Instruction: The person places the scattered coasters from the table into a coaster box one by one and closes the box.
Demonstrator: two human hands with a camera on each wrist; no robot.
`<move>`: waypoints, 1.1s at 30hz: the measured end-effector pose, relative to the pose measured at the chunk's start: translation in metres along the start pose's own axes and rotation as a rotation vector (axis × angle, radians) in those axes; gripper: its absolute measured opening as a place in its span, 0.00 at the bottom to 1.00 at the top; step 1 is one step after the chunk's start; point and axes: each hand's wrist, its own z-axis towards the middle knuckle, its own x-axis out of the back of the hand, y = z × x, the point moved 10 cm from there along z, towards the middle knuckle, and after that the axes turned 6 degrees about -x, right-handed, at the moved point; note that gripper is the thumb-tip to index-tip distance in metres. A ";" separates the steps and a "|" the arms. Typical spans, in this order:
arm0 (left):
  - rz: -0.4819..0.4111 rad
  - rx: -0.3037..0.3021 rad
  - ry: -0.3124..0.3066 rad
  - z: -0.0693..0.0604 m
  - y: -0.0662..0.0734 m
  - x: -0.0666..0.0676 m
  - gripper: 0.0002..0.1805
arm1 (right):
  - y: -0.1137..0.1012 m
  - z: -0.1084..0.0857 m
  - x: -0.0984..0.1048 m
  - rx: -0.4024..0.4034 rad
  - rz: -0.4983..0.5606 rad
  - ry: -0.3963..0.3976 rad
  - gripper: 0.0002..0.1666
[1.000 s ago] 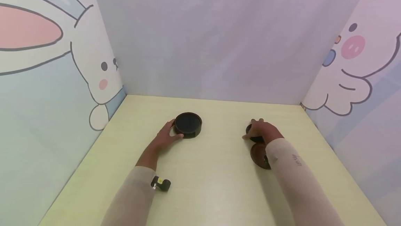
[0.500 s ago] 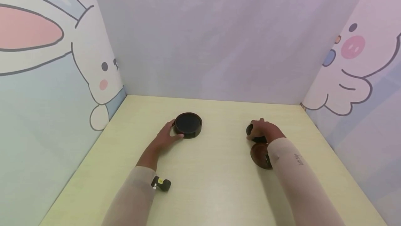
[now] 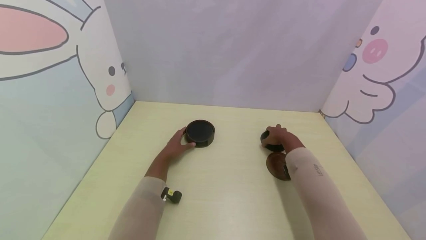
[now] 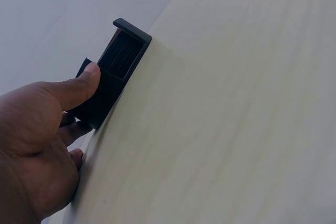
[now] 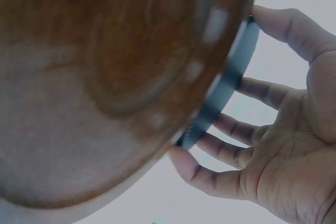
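A round black holder (image 3: 200, 132) stands on the table. My left hand (image 3: 175, 145) grips its left side, with the thumb near the front edge. In the left wrist view, a cut-out in the holder's wall (image 4: 105, 94) shows thin ridged layers inside, and the left thumb presses on the wall. On the right, my right hand (image 3: 279, 137) holds a black disc (image 3: 273, 147) by its edge, the palm covering part of it. In the right wrist view the fingertips and thumb touch the disc's rim (image 5: 226, 85). A glossy brown round dish (image 3: 277, 166) lies nearer, partly behind the right sleeve.
The pale wooden table (image 3: 229, 184) is bounded by a grey back wall (image 3: 226, 47) and side walls printed with cartoon animals. A small black camera (image 3: 174, 196) sits at the left cuff. The brown dish (image 5: 121, 77) fills much of the right wrist view.
The right thumb has drawn in towards the fingers at the black disc, and the right hand has shifted slightly to the right. The left hand and the holder keep their place.
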 end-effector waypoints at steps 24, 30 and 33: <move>0.009 0.006 -0.003 0.000 0.000 0.000 0.54 | -0.024 0.000 0.021 0.127 0.038 0.234 0.53; 0.009 0.009 -0.005 0.000 0.001 0.000 0.54 | -0.041 -0.004 0.022 0.143 0.006 0.304 0.53; 0.008 0.006 -0.005 0.000 0.001 0.000 0.54 | -0.053 -0.008 0.022 0.159 -0.002 0.331 0.52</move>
